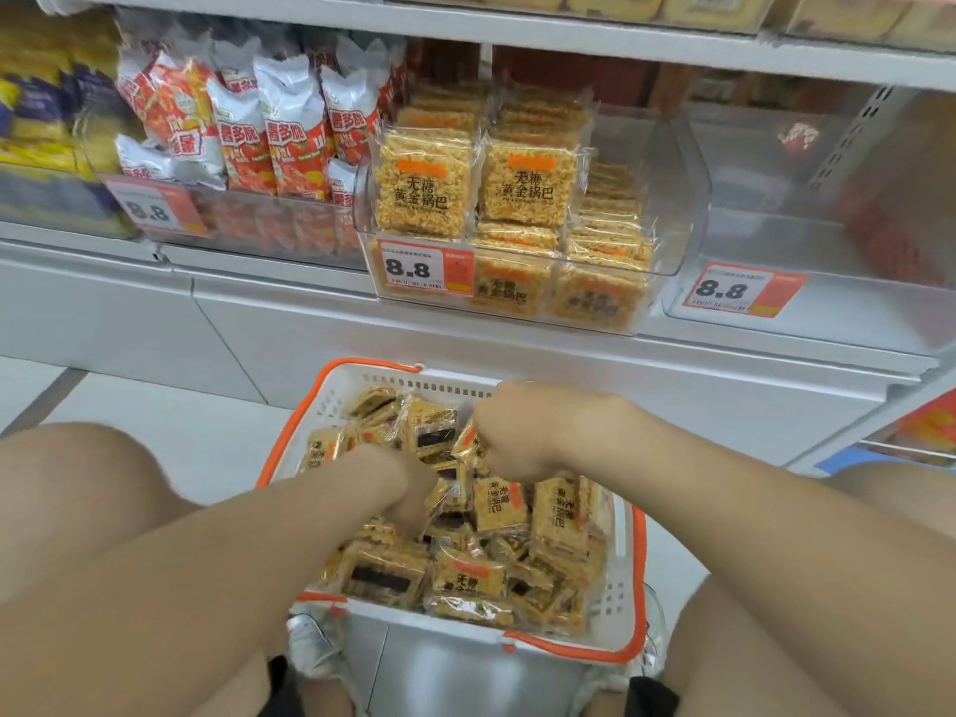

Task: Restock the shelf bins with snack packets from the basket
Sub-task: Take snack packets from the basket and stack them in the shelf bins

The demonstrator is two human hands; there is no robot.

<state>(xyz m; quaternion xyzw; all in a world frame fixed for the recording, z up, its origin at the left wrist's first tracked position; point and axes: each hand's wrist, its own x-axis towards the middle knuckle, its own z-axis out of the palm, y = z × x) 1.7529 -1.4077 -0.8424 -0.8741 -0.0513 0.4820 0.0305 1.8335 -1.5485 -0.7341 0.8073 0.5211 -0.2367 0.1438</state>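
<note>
A white basket with orange handles (621,587) stands on the floor between my knees, filled with several golden rice-crisp snack packets (473,579). My left hand (408,491) is dug down into the middle of the pile, and its fingers are hidden among the packets. My right hand (512,437) hovers over the far part of the basket with its fingers curled round the edge of a packet (468,441). On the shelf above, a clear bin (667,199) holds stacked packets of the same kind (424,181), with room left at its top right.
Left of that bin sits another bin of red-and-white snack bags (279,142). To its right is a clear bin (776,209) holding almost nothing. Price tags reading 8.8 (425,269) hang on the bin fronts. My bare knees flank the basket.
</note>
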